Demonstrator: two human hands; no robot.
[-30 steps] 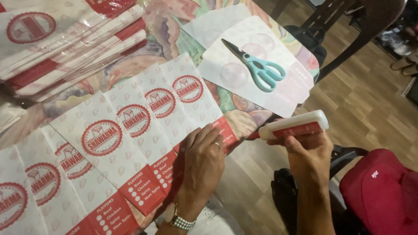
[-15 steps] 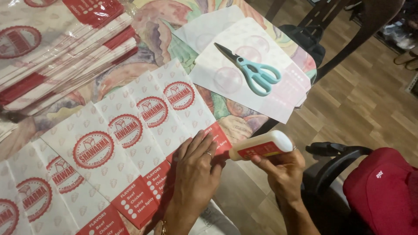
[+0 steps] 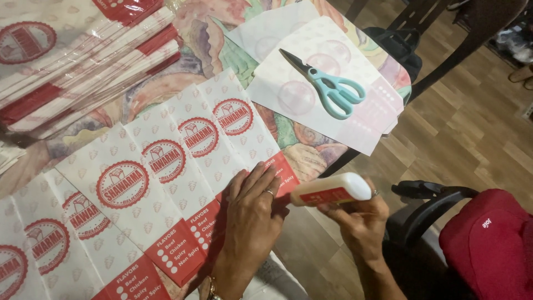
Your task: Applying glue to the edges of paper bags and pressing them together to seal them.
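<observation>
Glue bottle (image 3: 331, 190) lies sideways in your right hand (image 3: 361, 222), fingers clenched round it, nozzle aimed at the red edge of the paper bags (image 3: 183, 183). Your left hand (image 3: 252, 214) rests flat and released on that edge, apparently pinning the fanned row to the bench (image 3: 222, 50). Scissors (image 3: 330, 86) lie apart on loose sheets (image 3: 311, 61); more bags (image 3: 78, 61) are stacked beyond.
</observation>
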